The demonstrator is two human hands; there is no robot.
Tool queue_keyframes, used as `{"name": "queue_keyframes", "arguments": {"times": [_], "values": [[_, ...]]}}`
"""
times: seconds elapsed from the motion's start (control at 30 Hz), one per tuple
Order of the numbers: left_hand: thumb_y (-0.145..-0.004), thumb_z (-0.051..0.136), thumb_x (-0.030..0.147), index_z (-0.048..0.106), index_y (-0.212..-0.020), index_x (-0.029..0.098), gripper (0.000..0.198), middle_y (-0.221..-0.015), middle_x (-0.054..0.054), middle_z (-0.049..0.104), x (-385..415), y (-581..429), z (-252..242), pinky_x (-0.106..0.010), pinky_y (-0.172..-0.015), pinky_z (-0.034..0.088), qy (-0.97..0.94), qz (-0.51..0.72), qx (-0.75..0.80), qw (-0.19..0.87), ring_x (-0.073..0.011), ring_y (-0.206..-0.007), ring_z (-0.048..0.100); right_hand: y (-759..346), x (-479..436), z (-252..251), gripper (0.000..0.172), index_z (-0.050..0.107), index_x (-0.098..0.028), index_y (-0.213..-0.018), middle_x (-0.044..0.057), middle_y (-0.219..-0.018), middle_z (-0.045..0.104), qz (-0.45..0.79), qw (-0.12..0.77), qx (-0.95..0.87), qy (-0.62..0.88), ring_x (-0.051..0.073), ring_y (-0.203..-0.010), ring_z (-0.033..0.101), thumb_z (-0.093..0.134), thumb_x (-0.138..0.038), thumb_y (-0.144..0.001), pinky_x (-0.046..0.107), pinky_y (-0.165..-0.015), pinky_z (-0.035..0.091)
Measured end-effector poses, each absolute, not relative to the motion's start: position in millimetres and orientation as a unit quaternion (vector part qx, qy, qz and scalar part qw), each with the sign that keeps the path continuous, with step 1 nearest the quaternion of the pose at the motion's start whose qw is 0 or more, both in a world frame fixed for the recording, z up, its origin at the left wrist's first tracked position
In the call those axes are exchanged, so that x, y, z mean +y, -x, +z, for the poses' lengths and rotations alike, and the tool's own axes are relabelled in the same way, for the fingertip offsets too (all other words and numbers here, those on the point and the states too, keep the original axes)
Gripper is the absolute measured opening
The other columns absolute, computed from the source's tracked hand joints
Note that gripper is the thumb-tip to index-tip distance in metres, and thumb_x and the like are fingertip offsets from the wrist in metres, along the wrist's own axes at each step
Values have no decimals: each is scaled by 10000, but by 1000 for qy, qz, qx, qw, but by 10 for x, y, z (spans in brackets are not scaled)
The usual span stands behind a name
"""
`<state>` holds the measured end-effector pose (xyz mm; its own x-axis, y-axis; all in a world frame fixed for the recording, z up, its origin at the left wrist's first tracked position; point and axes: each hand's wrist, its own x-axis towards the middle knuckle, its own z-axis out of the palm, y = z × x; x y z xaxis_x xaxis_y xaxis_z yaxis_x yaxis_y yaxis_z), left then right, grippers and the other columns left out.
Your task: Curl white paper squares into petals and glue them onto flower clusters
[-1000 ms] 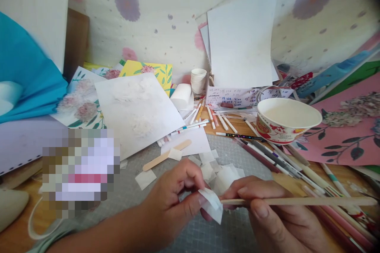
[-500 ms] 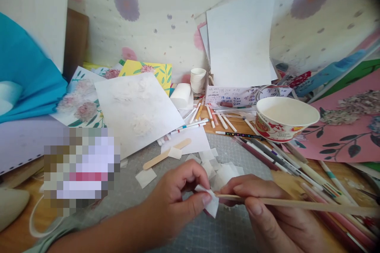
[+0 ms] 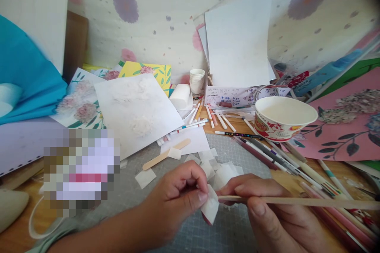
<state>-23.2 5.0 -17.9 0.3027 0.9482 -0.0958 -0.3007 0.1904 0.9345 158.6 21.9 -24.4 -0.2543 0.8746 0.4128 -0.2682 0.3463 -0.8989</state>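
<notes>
Between thumb and forefinger, my left hand [image 3: 185, 199] pinches a small white tissue paper square [image 3: 211, 205]. My right hand [image 3: 273, 209] grips a thin wooden stick [image 3: 299, 202] whose tip meets the paper at its right side. The stick runs off to the right edge of the view. Behind the hands, several loose white paper squares [image 3: 227, 174] lie on a grey cutting mat [image 3: 237, 156]. A flat craft stick [image 3: 166, 154] rests on the mat to the left, with one paper square [image 3: 174, 153] against it.
A white sheet with pale paper petals [image 3: 139, 106] lies at the back left. A paper bowl [image 3: 285, 118] stands at the right, beside several pens and brushes [image 3: 285, 162]. Small paper cups [image 3: 197, 81] and a tissue roll [image 3: 180, 95] are at the back.
The paper square has turned and now hangs lower from my left fingers, its face showing more. The stick has tilted slightly; both hands stay close together.
</notes>
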Motion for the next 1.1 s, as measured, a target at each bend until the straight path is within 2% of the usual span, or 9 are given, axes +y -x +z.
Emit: {"name": "queue_keyframes", "arguments": {"times": [0.13,0.5,0.83,1.1], "values": [[-795,658,302,566,-737,160,179,-626,9,614,62,228,-135,-230,-559,433,-444,447,404,664,-128,-567,600,-1591,211,-231,156,673,-294,-1026,29,-943,705,534,549,-593,249,174,-823,678,562,-252,-926,247,-721,562],[-751,696,261,629,-747,151,130,-589,7,637,75,207,-113,-222,-564,459,-369,457,389,710,-120,-548,605,-1604,225,-238,150,677,-284,-1017,37,-942,704,556,552,-575,236,171,-867,657,563,-251,-926,240,-745,542],[-688,783,302,629,-781,145,238,-645,-22,699,71,207,-96,-212,-574,471,-355,441,378,732,-127,-580,644,-1612,225,-227,138,678,-293,-1006,26,-922,703,530,554,-591,253,173,-885,644,568,-273,-924,229,-738,527],[-687,772,312,627,-736,154,220,-600,-13,682,85,197,-109,-220,-540,457,-358,444,393,722,-134,-542,627,-1658,236,-231,136,664,-288,-1006,25,-941,704,531,536,-600,266,163,-873,654,556,-261,-929,224,-759,535]]}}
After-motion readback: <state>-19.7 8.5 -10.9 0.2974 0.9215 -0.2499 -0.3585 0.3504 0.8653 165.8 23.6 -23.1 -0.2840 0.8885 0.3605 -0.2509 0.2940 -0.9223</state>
